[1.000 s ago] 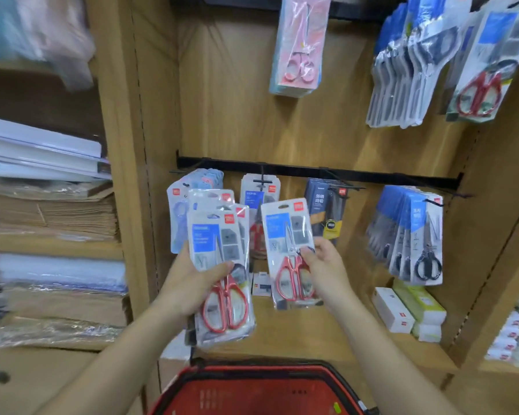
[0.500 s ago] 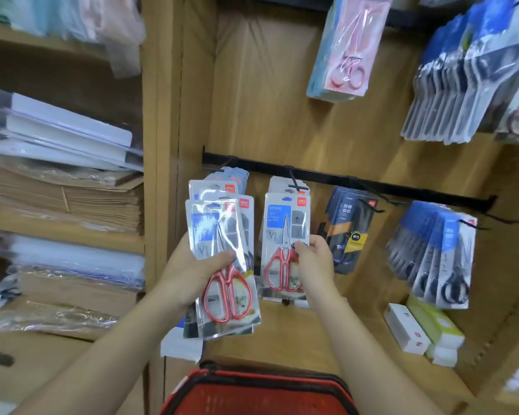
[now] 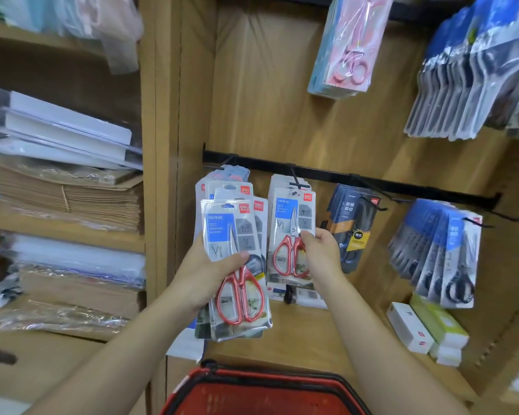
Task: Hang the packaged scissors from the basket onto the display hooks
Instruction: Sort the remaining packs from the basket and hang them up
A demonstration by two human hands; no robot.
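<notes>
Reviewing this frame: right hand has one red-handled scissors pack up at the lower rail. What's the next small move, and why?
Probably ease the scissors pack onto the hook and push it back, then release. The right hand pinches it right at the hook tip, in front of matching packs; whether its hole is threaded is unclear. The left hand grips a stack waiting.

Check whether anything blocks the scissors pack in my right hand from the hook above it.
Nothing visible does. The right hand holds the pack with its top at the tip of the hook; the hanging packs on that hook sit behind it.
</notes>
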